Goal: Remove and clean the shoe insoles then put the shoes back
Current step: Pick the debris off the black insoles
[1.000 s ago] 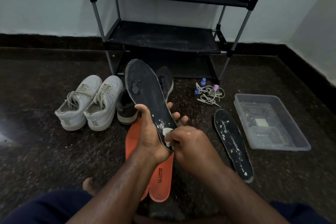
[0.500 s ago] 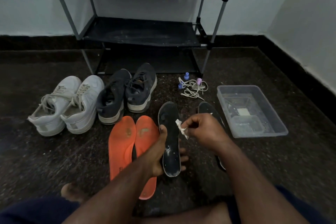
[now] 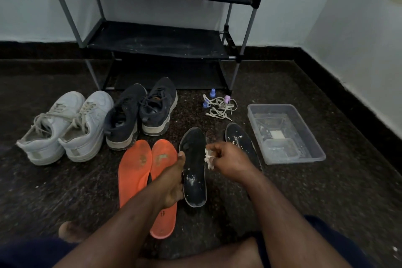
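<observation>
black insole [image 3: 194, 167] gripped by left hand [image 3: 174, 183], right hand [image 3: 230, 160] pinching wipe [image 3: 209, 160]

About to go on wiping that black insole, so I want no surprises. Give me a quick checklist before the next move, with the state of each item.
1. Left hand holds the black insole at its edge: ok.
2. Right hand pinches the white wipe: ok.
3. Insole clean: not ok, white specks show on its lower half.
4. Second black insole within reach on the floor: ok, also speckled white.
5. Clear tub upright beside it: ok; how much water is inside, cannot tell.
6. Orange insoles clean: cannot tell.
</observation>
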Available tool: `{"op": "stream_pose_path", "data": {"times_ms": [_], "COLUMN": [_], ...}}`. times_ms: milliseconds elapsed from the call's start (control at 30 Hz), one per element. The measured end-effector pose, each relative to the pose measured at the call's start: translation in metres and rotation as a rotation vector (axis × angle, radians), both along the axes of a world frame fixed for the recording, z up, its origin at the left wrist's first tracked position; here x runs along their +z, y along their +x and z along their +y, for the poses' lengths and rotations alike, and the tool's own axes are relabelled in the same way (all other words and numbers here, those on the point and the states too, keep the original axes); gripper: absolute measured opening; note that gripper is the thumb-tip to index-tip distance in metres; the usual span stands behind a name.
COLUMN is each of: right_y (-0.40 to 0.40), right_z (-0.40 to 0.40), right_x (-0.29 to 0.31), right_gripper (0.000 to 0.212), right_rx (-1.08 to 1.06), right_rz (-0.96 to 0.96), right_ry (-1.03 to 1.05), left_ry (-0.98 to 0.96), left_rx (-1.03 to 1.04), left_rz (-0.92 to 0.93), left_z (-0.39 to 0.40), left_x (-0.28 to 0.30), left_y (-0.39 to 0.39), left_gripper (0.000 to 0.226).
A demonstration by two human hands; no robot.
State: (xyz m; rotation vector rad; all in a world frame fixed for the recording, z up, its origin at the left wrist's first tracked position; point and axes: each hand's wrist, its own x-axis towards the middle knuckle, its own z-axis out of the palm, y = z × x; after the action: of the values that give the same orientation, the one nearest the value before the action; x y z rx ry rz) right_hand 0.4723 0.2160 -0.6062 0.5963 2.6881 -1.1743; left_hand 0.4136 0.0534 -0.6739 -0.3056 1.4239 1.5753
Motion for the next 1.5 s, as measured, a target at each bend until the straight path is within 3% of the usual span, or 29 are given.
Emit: {"op": "stream_pose_path", "data": {"times_ms": [100,233,500,600,700,933,1100,1233,1400,1500], "right_y": [0.000,-0.001,-0.017,-0.015,-0.009,-0.037,-0.039,-0.040,-0.034,-0.037], "right_z": [0.002,0.006,0.013,0.021,0.022,-0.008,-0.028,-0.028,-0.035,-0.030], "right_x": [-0.002,-0.004,-0.001,-0.007,-0.025,-0.059,-0.077,-0.079,-0.079,-0.079], "right_gripper": [0.036,0.023,0.006,0.023,0.024,0.027,0.022,0.019,0.018,0.015], "right_rx": [0.002,-0.019,-0.088,0.040,0.119,0.343,0.569,0.632,0.775,0.658], "right_rz": [-0.038,-0.035,0.059,-0.012,-0.047,0.151,0.069,0.029,-0.021,0.000], "right_ry": [-0.001,-0.070,-0.181,-0.021,0.185,0.435,0.522,0.622,0.609,0.581], "left_ry": [-0.170,-0.274,-0.165,-0.140,-0.126,-0.149,-0.173,-0.160,-0.146,-0.152], "left_rx": [-0.141,-0.182,-0.091,-0.082,-0.128,-0.164,-0.178,-0.202,-0.208,-0.218], "left_rz": [0.036,0.142,0.151,0.151,0.176,0.151,0.116,0.076,0.057,0.066], "left_z": [-0.011,-0.029,-0.046,-0.035,-0.024,-0.022,-0.022,-0.023,-0.023,-0.021], "left_x": [0.013,0.041,0.049,0.039,0.028,0.010,0.001,0.000,0.003,0.003], "left_y": [-0.006,-0.018,-0.034,-0.033,-0.033,-0.041,-0.044,-0.043,-0.040,-0.039], "left_gripper": [0.077,0.065,0.051,0.050,0.054,0.050,0.049,0.051,0.054,0.055]}}
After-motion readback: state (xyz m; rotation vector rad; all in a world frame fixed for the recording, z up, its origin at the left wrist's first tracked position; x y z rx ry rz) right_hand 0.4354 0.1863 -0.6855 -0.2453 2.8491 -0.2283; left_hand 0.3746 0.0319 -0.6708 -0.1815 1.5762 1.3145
